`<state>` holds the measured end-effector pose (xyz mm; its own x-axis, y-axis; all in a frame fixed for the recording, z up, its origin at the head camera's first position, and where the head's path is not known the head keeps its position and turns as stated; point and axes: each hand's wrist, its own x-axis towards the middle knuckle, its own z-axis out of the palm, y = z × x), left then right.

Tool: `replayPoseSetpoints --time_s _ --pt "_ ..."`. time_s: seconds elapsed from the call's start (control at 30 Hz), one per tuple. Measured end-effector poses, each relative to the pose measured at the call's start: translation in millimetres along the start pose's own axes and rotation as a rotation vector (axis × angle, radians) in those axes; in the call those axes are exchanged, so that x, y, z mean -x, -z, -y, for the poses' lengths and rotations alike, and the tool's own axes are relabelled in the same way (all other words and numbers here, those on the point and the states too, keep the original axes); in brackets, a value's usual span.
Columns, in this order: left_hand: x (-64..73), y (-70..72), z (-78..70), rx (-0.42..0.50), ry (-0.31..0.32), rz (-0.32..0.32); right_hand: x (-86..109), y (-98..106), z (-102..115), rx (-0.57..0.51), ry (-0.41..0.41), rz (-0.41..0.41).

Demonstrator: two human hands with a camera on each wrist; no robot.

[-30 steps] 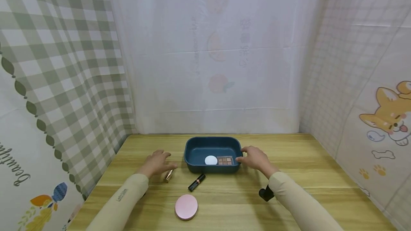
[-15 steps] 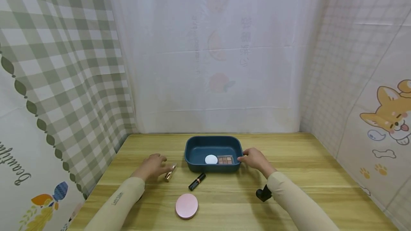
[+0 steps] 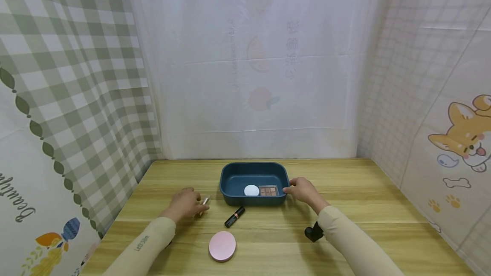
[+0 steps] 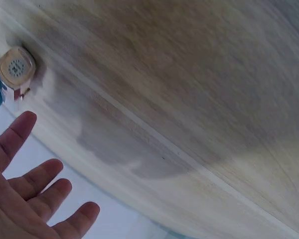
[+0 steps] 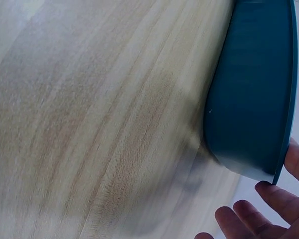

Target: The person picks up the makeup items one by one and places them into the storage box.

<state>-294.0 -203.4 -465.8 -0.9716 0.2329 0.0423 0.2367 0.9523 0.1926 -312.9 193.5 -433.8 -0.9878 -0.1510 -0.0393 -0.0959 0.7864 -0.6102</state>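
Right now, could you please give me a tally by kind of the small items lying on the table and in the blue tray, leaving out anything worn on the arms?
Tubes: 2 (gold tube, black tube)
Round items: 2 (pink round case, white round item)
Palettes: 1 (brown-toned palette)
Total: 5

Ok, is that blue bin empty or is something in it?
Not empty: a white round item and a palette of brown squares lie inside the blue bin, along its near wall.

Booth w/ printed curtains (image 3: 261, 54), wd tbl (image 3: 368, 199)
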Motion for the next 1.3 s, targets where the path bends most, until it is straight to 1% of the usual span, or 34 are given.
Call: replayPoseSetpoints --time_s 0.27,0.57,0.77,1.0,1.13,1.3 --pt "1.8 -1.4 -6.9 -0.042 0.024 -0.020 -0.4 0.5 1.1 -0.011 -0.004 -0.001" --pt "2.8 -5.4 -8.3 -0.075 -0.002 -0.029 1.4 0.9 2.8 -0.028 -0.017 -0.002" --pt "2.7 -6.4 -9.0 -0.086 -0.012 -0.057 1.5 0.8 4.0 -0.024 -0.016 0.002" --pt "3.9 -6.2 -11.0 -0.097 -0.041 -0.085 5.5 2.3 4.4 -0.028 -0.017 0.003" --pt "4.1 -7.0 -11.0 -0.095 -0.039 -0.083 7.5 2.5 4.9 -0.031 -0.014 0.000" --pt "4.5 -5.7 -10.2 -0.111 -0.037 -0.084 4.0 0.0 2.9 -0.023 0.000 -0.016"
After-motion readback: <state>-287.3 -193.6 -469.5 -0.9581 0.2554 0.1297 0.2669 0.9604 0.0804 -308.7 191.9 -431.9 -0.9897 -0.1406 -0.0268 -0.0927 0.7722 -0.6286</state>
